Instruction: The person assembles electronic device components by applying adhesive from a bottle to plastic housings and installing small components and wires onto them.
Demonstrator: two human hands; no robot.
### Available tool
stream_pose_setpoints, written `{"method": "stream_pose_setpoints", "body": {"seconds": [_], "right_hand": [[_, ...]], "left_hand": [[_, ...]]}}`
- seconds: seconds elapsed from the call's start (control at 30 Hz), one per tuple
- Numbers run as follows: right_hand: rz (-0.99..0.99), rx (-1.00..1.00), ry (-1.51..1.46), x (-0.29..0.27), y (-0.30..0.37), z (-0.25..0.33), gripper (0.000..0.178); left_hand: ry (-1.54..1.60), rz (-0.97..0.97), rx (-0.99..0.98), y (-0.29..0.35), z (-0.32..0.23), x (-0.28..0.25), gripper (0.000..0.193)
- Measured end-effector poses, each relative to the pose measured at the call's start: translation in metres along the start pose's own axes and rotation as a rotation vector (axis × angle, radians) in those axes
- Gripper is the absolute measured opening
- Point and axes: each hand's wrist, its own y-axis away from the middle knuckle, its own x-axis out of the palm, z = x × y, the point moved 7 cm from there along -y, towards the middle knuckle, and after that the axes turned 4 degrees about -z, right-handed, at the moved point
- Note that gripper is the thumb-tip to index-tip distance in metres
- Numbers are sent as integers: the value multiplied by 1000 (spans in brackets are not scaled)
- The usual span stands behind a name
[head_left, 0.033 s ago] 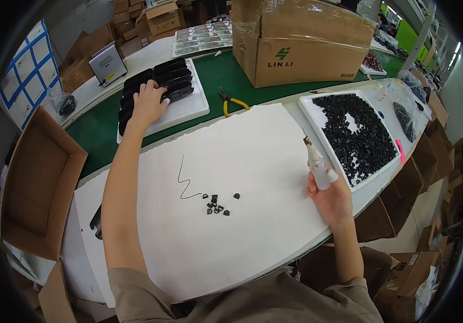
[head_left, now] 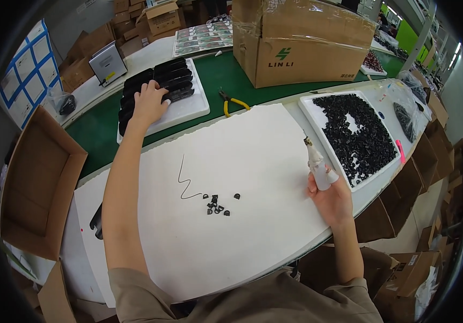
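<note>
My left hand (head_left: 149, 105) reaches to the far left, its fingers apart over several long black plastic parts (head_left: 171, 68). Its fingertips touch them, though what lies under the palm is hidden. Those parts sit in rows in a white tray (head_left: 200, 99). At the right, my right hand (head_left: 334, 203) is closed around a white squeeze bottle (head_left: 316, 161), which is held tilted with its dirty, narrow tip pointing up and away from me. Small black D-shaped pieces (head_left: 219, 207) lie loosely grouped on the white sheet (head_left: 253, 156) between my arms.
Yellow-handled pliers (head_left: 231, 102) lie beyond the sheet. A white tray heaped with small black pieces (head_left: 363, 140) stands at the right, beside a pink marker (head_left: 400, 151). A big cardboard box (head_left: 301, 48) stands at the back. An open carton (head_left: 40, 177) is at the left.
</note>
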Motion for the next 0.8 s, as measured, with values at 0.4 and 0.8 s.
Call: {"method": "stream_pose_setpoints", "body": {"seconds": [0.4,0.8], "right_hand": [[16,1,-9,0,-1,-2,37],[79,-118,48,7,0,6,40]], "left_hand": [[-26,-129,-70,-5,-2,7,19],[-29,168,50,112,-11,-103,49]]}}
